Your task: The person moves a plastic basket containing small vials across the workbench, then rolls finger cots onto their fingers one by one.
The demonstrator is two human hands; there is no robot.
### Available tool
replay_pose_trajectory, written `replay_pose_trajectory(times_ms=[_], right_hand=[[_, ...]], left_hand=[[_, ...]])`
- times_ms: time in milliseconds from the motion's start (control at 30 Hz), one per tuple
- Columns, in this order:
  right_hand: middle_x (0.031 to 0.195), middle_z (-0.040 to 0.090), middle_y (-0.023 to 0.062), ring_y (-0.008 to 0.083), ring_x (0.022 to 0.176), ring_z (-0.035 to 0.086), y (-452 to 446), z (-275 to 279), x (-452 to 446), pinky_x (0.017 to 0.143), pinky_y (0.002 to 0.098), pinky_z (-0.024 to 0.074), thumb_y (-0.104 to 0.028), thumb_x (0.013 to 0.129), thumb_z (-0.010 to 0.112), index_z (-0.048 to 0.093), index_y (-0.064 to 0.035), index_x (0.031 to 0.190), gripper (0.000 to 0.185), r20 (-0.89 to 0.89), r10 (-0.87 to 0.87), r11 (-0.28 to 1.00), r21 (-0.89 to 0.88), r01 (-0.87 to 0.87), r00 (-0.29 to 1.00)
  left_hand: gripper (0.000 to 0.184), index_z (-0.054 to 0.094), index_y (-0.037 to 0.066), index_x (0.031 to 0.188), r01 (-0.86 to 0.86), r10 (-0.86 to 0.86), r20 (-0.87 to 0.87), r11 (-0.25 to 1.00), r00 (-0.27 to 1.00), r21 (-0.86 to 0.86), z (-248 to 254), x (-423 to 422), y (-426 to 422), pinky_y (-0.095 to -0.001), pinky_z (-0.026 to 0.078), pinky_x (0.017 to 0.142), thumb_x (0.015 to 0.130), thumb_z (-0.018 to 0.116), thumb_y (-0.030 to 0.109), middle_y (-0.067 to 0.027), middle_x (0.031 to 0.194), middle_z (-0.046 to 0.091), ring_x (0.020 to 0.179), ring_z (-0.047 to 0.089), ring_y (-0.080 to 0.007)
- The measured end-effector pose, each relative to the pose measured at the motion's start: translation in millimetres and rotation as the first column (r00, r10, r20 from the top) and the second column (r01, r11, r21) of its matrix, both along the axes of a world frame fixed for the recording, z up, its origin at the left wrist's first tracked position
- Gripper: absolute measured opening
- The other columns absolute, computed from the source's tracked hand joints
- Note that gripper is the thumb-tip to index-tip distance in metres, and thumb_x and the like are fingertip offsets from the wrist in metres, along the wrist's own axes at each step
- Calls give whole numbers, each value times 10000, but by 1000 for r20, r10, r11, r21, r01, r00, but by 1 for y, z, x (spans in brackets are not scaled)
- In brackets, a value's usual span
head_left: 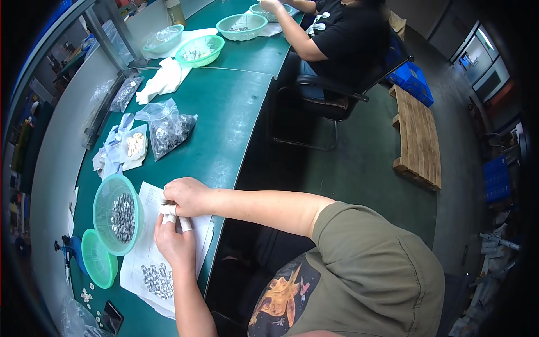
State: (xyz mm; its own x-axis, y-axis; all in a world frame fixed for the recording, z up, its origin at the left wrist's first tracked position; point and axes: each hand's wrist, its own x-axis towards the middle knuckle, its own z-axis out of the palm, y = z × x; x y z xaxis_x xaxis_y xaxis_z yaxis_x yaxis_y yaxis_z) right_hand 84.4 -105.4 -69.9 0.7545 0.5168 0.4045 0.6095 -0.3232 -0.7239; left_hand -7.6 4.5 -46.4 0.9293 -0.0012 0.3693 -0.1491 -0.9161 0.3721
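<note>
My right hand (pixel 190 196) and my left hand (pixel 175 242) meet over white paper sheets (pixel 147 196) near the table's edge. White wraps cover several fingertips. The fingers of both hands are pinched together; whatever lies between them is too small or hidden to name. Beside them stands a pale green mesh basket (pixel 101 216) with many small shiny metal-looking pieces (pixel 123 218). Nearer me, a loose group of similar shiny pieces (pixel 158 281) lies on the paper, close to my left wrist.
A smaller green basket (pixel 92 258), a phone (pixel 112 318) and small pale pieces (pixel 86 295) lie lower left. Farther up are a bag of dark parts (pixel 171 132), a tray of cream pieces (pixel 135 144), a white cloth (pixel 163 80) and more baskets (pixel 199 51). A co-worker (pixel 353 33) sits beyond.
</note>
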Motion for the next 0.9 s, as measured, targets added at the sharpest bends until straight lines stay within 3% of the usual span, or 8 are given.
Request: replay_pose_trajectory(times_ms=[133,200,333,400,900], right_hand=[[797,614,95,291,808,593,-1,0,-1,698,403,464,-192,729,626,629,-61,745,132,12,5,1000,2,-5,1000],[797,613,94,289,810,593,-1,0,-2,699,403,464,-187,725,628,628,-60,747,128,23,6,1000,16,-7,1000],[797,610,91,288,824,590,-2,1,-3,711,398,464,-183,720,634,625,-56,749,130,31,3,1000,3,-3,1000],[797,609,89,288,828,589,-3,1,-2,716,395,465,-182,720,635,624,-55,751,131,36,1,1000,6,-2,999],[809,609,103,294,821,589,-5,4,-2,715,398,469,-179,722,635,630,-47,766,139,-7,24,999,-31,-25,1000]], left_hand=[[221,654,-15,938,-6,6,-6,1000,1000,3,3,-1,-1,-442,406,878,787,625,144,-165,835,645,1007,565,-363],[169,645,-48,891,26,-27,23,999,999,30,5,-1,-1,-424,447,815,782,610,76,-220,902,639,928,574,-380],[168,642,-52,879,26,-27,22,1000,999,13,4,0,0,-424,448,816,771,609,72,-215,868,640,937,573,-385],[218,658,-16,936,10,-10,-16,1000,1000,18,0,0,2,-440,404,886,792,607,138,-169,852,654,1015,565,-357],[200,664,-18,896,13,-14,36,1000,999,27,0,1,1,-442,415,867,782,616,139,-176,825,650,997,577,-360]])
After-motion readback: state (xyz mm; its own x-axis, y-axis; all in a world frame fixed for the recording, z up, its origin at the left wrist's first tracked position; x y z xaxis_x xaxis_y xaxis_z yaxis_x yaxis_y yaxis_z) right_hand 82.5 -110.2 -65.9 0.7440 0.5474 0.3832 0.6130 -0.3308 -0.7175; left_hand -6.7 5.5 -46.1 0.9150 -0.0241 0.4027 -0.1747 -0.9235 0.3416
